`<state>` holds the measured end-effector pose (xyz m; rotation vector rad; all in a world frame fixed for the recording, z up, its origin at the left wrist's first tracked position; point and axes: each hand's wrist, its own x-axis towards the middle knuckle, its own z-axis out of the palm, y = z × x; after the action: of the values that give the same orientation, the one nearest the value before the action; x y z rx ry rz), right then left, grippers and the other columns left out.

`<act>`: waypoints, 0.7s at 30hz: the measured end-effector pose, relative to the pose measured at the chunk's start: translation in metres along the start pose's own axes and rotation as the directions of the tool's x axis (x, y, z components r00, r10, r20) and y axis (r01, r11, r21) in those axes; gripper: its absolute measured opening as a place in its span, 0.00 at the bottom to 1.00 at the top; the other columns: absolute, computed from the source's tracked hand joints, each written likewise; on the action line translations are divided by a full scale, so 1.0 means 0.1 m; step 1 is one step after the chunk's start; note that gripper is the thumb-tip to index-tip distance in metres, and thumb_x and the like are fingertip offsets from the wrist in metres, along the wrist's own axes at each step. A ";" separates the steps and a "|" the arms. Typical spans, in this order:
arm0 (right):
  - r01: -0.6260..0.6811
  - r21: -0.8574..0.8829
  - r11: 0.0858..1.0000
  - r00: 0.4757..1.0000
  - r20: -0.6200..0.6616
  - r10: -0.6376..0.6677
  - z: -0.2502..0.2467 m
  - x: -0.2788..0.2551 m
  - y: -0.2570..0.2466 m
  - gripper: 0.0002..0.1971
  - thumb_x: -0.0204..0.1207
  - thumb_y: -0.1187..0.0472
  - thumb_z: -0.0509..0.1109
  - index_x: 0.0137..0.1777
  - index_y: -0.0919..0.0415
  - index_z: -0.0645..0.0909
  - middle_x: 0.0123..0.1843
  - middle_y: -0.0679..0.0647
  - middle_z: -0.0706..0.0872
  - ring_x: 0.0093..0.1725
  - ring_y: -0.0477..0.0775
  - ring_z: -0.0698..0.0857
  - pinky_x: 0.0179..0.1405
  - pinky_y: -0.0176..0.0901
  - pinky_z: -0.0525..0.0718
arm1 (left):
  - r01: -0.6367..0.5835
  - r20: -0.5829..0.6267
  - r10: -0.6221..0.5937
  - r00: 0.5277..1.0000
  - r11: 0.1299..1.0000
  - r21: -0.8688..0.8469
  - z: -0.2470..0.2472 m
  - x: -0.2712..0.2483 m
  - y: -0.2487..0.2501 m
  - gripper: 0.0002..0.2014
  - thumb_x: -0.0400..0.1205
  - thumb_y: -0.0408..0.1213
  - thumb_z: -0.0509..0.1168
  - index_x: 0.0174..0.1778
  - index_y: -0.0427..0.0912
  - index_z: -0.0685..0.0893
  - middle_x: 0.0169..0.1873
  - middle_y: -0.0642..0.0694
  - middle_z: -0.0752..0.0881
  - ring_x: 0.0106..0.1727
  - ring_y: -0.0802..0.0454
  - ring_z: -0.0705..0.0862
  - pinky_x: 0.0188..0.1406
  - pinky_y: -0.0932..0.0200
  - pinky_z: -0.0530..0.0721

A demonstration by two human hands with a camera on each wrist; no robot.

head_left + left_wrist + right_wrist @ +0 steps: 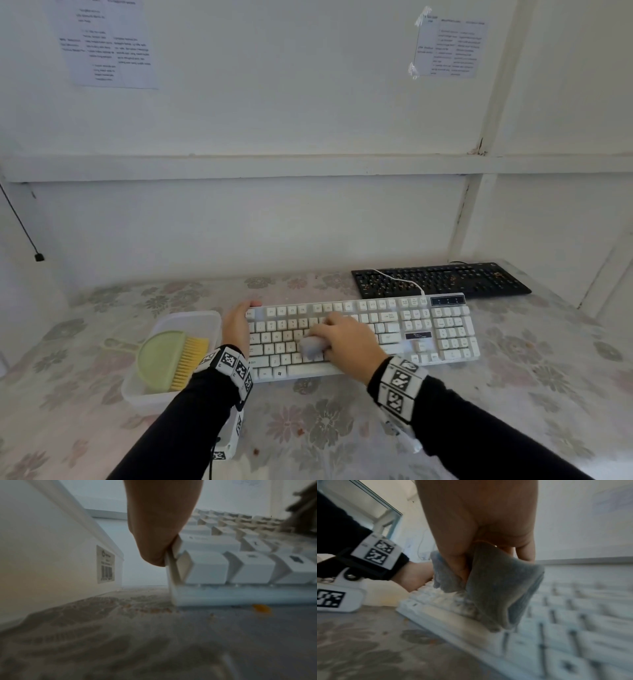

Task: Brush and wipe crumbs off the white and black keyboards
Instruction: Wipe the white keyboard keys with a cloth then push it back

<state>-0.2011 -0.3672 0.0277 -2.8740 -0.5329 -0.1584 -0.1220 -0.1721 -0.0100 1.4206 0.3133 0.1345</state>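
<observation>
The white keyboard [363, 335] [240, 566] [573, 622] lies across the middle of the table. My left hand [238, 325] [159, 527] holds its left end, fingertips curled round the far left corner. My right hand [346, 337] [479, 513] grips a bunched grey cloth [312, 347] [496, 585] and presses it on the keys left of centre. The black keyboard [442, 279] sits behind at the right, with brown specks on its keys. A green brush with yellow bristles [164, 359] lies in a white plastic tub [205, 318] [51, 547].
The tub stands just left of the white keyboard. Crumbs [154, 610] lie on the flowered tablecloth between the tub and the keyboard. A white cable [400, 281] runs over the black keyboard. The wall is close behind.
</observation>
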 end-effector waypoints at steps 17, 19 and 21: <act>-0.174 -0.192 0.966 0.968 0.145 0.203 -0.26 -0.62 1.01 0.09 0.77 0.55 0.66 0.57 0.48 0.81 0.52 0.43 0.73 0.46 0.43 0.75 0.50 0.36 0.83 | -0.071 0.020 0.070 0.997 0.997 0.029 0.04 0.03 -0.04 0.16 0.84 0.36 0.53 0.34 0.45 0.82 0.29 0.41 0.80 0.34 0.41 0.80 0.43 0.47 0.79; -0.259 -0.243 0.935 0.945 0.134 0.297 -0.35 -0.67 1.13 0.11 0.77 0.59 0.65 0.58 0.49 0.80 0.50 0.44 0.71 0.45 0.45 0.75 0.41 0.35 0.78 | -0.068 0.017 0.067 0.998 0.997 0.033 0.04 0.03 -0.04 0.16 0.84 0.35 0.53 0.34 0.45 0.82 0.29 0.40 0.80 0.34 0.41 0.80 0.43 0.47 0.78; -0.305 -0.239 0.922 0.935 0.110 0.338 -0.42 -0.66 1.12 0.12 0.76 0.60 0.64 0.58 0.50 0.79 0.48 0.45 0.70 0.45 0.46 0.74 0.39 0.35 0.74 | -0.057 0.017 0.057 0.998 0.998 0.028 0.04 0.02 -0.03 0.16 0.84 0.36 0.53 0.34 0.45 0.82 0.28 0.40 0.80 0.32 0.42 0.80 0.40 0.49 0.78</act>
<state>-0.2247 -0.5012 0.0374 -3.1545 -0.0585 0.0567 -0.1191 -0.1760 -0.0126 1.4590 0.2622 0.1652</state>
